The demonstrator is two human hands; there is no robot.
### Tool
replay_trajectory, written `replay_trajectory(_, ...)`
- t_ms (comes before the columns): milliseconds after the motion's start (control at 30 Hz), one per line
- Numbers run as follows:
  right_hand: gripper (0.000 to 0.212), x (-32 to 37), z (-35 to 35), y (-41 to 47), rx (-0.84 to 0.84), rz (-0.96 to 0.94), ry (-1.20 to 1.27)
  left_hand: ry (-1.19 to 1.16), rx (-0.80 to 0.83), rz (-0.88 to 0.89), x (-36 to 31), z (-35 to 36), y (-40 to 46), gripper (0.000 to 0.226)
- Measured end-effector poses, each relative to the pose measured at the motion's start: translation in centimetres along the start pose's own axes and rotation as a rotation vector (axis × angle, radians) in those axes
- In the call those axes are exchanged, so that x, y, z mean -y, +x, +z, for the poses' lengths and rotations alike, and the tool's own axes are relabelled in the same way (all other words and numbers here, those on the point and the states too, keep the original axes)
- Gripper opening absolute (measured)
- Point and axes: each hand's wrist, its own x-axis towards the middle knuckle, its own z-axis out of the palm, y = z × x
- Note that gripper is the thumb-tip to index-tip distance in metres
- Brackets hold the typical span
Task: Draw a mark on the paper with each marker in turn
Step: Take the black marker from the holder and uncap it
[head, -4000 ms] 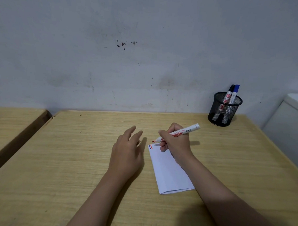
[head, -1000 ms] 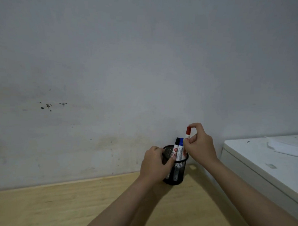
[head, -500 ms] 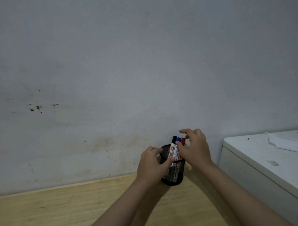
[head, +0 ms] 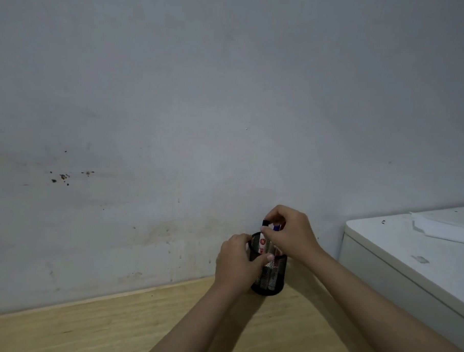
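Now, right fingers: the right hand (head: 292,234) is bent over the pen cup (head: 270,273), with thumb and forefinger pinched together on the black marker (head: 263,234) just under its cap.
Left fingers: the left hand (head: 236,264) is wrapped around the side of the cup, thumb across the front of the mesh, clamped on it to keep it steady.
Markers: the black marker stands a little higher than the others; a blue cap (head: 277,227) shows just beside it, under the right palm. Any third marker is hidden by the hand.
Cup: black wire mesh, upright on the wooden desk (head: 112,325), near the wall (head: 175,120).
Paper: not visible; it cannot be told where it lies.
Step in hand: it seems to be the taking of the black marker.
How to do it well: pull straight up along the marker's axis, so it does not drag the blue one; keep the left hand pressing the cup down, since a light mesh cup may lift or tip.
Beside: a white cabinet (head: 408,263) stands to the right.
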Motion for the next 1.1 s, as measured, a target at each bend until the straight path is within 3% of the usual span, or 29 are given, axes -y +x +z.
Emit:
replay_trajectory(100,0.016,2.0,-1.3,-0.3,-0.078,0.006,0.178,-0.076,-0.045,-0.004,-0.4,-1.1,-0.8,0.056)
replay_trajectory(233,0.017,6.1,-3.7,-1.6,-0.149,-0.064,0.335,-0.253,-0.221,0.047,-2.6,-4.5,-2.4,0.036)
replay_trajectory(367,0.018,11.0,-5.8,-4.4,-0.103,-0.138,0.434,-0.348,-0.260,0.115,-5.5,-8.7,-4.7,0.029)
replay_trajectory(500,0.016,15.5,-7.5,-7.5,-0.032,-0.145,0.552,-0.297,-0.270,0.215,-7.9,-12.4,-8.1,0.017)
replay_trajectory(633,0.014,18.7,-9.4,-11.2,-0.045,-0.120,0.683,-0.298,-0.325,0.221,-9.3,-15.8,-12.1,0.033)
replay_trajectory(767,0.004,20.3,-9.2,-17.1,-0.180,0.080,0.823,-0.414,-0.340,0.111,-9.5,-18.3,-16.9,0.034)
replay_trajectory(967,0.012,22.5,-5.1,-25.7,-0.059,0.647,1.088,-0.748,-0.286,-0.046,-9.0,-19.1,-24.1,0.014)
replay_trajectory(1100,0.018,24.1,-4.3,-27.7,0.012,0.831,1.280,-0.757,-0.263,-0.120,-8.5,-18.1,-28.3,0.015)
